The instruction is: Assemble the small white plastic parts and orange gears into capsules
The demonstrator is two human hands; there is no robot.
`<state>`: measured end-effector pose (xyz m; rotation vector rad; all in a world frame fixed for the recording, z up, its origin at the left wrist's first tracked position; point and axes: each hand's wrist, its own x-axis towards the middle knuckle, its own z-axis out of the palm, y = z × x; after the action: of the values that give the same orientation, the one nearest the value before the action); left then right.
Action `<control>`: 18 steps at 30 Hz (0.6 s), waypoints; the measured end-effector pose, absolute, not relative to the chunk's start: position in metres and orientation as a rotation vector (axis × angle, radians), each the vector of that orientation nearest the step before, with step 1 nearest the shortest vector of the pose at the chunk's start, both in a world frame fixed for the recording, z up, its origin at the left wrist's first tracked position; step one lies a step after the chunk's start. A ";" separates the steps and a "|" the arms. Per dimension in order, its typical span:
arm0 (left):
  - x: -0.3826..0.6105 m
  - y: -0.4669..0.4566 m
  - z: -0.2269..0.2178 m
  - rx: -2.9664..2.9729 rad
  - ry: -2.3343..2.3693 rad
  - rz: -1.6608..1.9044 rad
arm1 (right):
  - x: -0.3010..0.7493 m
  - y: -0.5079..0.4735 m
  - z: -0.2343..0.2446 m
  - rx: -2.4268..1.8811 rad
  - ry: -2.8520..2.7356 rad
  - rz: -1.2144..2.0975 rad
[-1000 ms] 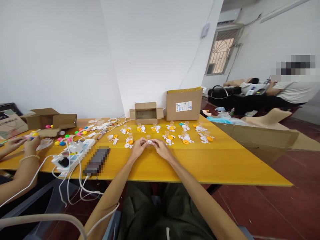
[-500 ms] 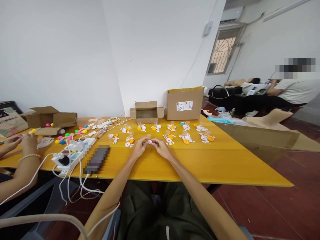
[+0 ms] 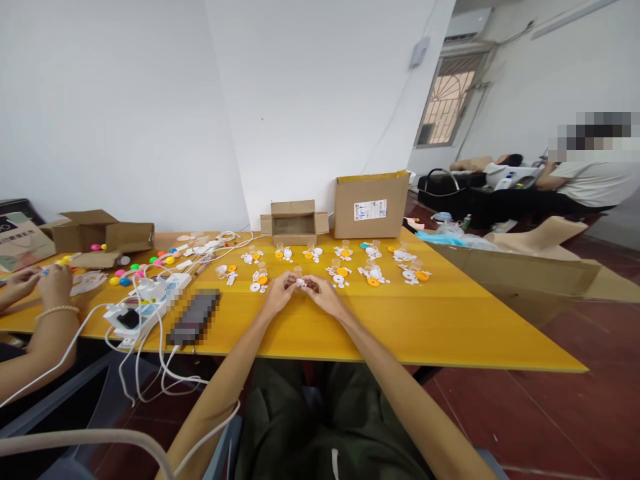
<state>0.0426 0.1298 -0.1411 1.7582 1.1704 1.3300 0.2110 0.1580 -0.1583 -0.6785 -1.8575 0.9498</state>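
Between my two hands, just above the tabletop, is a small white plastic part [image 3: 301, 283]; its exact kind is too small to make out. The fingers of my left hand [image 3: 281, 291] are closed on its left side. My right hand [image 3: 322, 293] pinches it from the right. Behind my fingers stands a clear plastic cup [image 3: 298, 271], partly hidden. Small groups of white and orange plastic pieces lie around, such as a white disc [image 3: 255, 287] left of my hands and an orange ring [image 3: 373, 282] to the right.
An open cardboard box [image 3: 294, 230] and a taller closed carton [image 3: 371, 207] stand at the back. On the left lie a phone [image 3: 194, 317], a power strip [image 3: 150, 308] with cables, and colored balls. A co-worker's hands [image 3: 55, 285] work at far left.
The white part has turned slightly between my fingers, while both my hands stay in nearly the same place. The camera view has shifted a little.
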 end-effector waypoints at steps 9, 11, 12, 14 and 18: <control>0.042 0.129 -0.142 1.785 1.159 1.336 | 0.212 0.159 -0.158 -0.704 -1.791 1.030; 0.042 0.128 -0.141 1.800 1.153 1.338 | 0.212 0.159 -0.158 -0.707 -1.768 1.074; 0.043 0.128 -0.141 1.806 1.153 1.339 | 0.212 0.160 -0.158 -0.707 -1.760 1.091; 0.043 0.127 -0.141 1.811 1.156 1.338 | 0.213 0.160 -0.157 -0.701 -1.755 1.118; 0.043 0.126 -0.141 1.808 1.149 1.334 | 0.215 0.160 -0.157 -0.690 -1.770 1.155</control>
<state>0.0432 0.1264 -0.1411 1.8079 1.1494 1.3337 0.2148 0.1604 -0.1568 -0.6897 -1.7699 1.1548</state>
